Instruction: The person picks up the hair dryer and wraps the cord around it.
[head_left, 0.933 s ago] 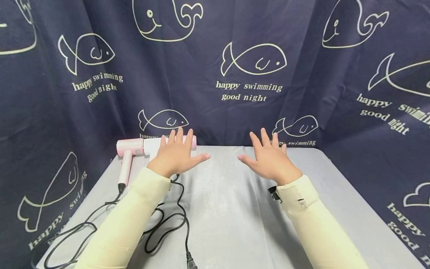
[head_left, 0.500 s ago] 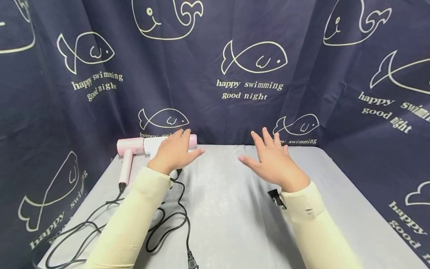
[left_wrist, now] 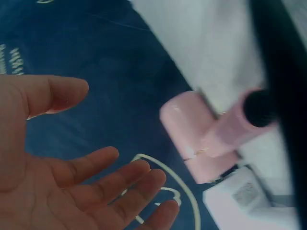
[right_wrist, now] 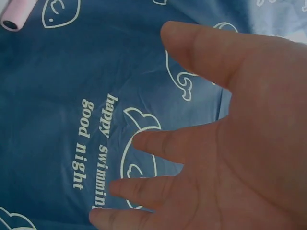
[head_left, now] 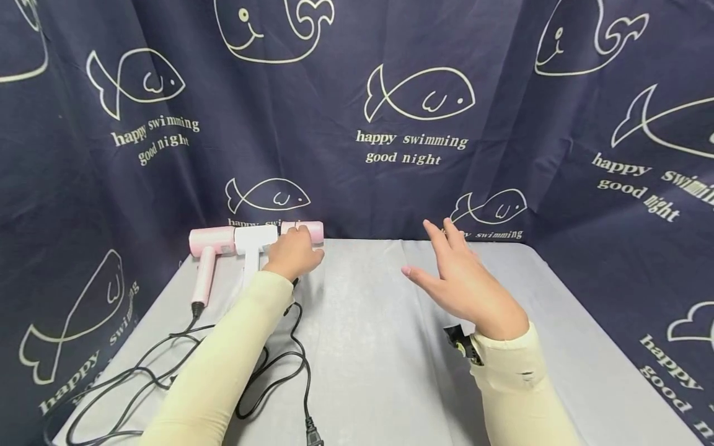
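My left hand (head_left: 294, 253) is above the back left of the table, in front of a pink hair dryer (head_left: 312, 231). In the left wrist view the thumb and loosely bent fingers stand apart from that pink dryer's body, and nothing lies between them. The hand hides the dryer's handle in the head view. To its left lie a white hair dryer (head_left: 256, 238) and another pink hair dryer (head_left: 212, 240), lined up side by side. Over the right half of the table hovers my right hand (head_left: 471, 286), fingers spread, holding nothing.
Black power cords (head_left: 150, 371) loop across the left side of the grey table (head_left: 379, 347). A two-pin plug (head_left: 313, 432) lies at the front. A dark blue curtain (head_left: 346, 186) with fish prints hangs behind the table and along both sides.
My left hand has moved from spread fingers to a loosely bent, lowered pose near the right-hand pink dryer. My right hand has drawn back slightly toward me and turned. The dryers have stayed put.
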A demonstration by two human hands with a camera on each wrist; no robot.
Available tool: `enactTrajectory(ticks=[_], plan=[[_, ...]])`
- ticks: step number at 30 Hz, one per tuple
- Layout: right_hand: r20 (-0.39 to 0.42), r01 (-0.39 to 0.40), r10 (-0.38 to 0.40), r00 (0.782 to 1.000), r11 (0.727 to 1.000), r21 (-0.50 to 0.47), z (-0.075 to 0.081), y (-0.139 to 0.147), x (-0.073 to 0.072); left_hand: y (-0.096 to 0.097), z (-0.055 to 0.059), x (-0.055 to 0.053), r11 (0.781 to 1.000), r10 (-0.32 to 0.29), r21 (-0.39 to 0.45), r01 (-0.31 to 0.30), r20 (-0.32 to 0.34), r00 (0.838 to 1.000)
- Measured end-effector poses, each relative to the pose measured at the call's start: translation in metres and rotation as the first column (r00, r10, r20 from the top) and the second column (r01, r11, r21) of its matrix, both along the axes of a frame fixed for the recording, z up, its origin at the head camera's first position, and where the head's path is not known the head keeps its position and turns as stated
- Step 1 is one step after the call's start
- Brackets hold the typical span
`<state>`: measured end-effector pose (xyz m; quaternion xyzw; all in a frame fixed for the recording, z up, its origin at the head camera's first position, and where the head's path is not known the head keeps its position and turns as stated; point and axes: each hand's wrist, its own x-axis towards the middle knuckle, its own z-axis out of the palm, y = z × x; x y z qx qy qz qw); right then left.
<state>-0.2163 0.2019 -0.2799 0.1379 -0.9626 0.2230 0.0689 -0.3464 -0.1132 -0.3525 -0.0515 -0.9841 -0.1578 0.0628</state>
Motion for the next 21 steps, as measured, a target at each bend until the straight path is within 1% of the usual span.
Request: enactTrajectory(ticks=[5,9,11,16,18,21], plan=[[0.029,0.011,-0.011,1.0,0.999,-0.032,0.006,0.004,0.008,-0.009,-0.017,-0.018,1.0,0.017,0.013,-0.018,0.019,1.0],[0.031,0.008,-0.007,0.999,0.999,-0.037,0.01,0.005,0.013,-0.014,-0.029,-0.03,0.999,0.033,0.033,-0.033,0.015,0.999],[0.023,0.007,-0.006,1.0,0.999,-0.035,0.012,0.007,0.016,-0.016,-0.035,-0.036,0.999,0.037,0.034,-0.038,0.023,0.999],[0.007,0.003,-0.003,1.0,0.999,-0.036,0.015,0.01,0.019,-0.024,-0.05,-0.046,0.999,0.047,0.012,-0.049,0.103,0.994],[0.01,0.002,-0.001,1.0,0.999,-0.034,0.015,0.011,0.02,-0.029,-0.055,-0.048,0.998,0.063,0.011,-0.065,0.14,0.988],[0.011,0.004,-0.004,1.0,0.999,-0.035,0.015,0.012,0.02,-0.034,-0.06,-0.049,0.997,0.073,0.024,-0.079,0.168,0.983]])
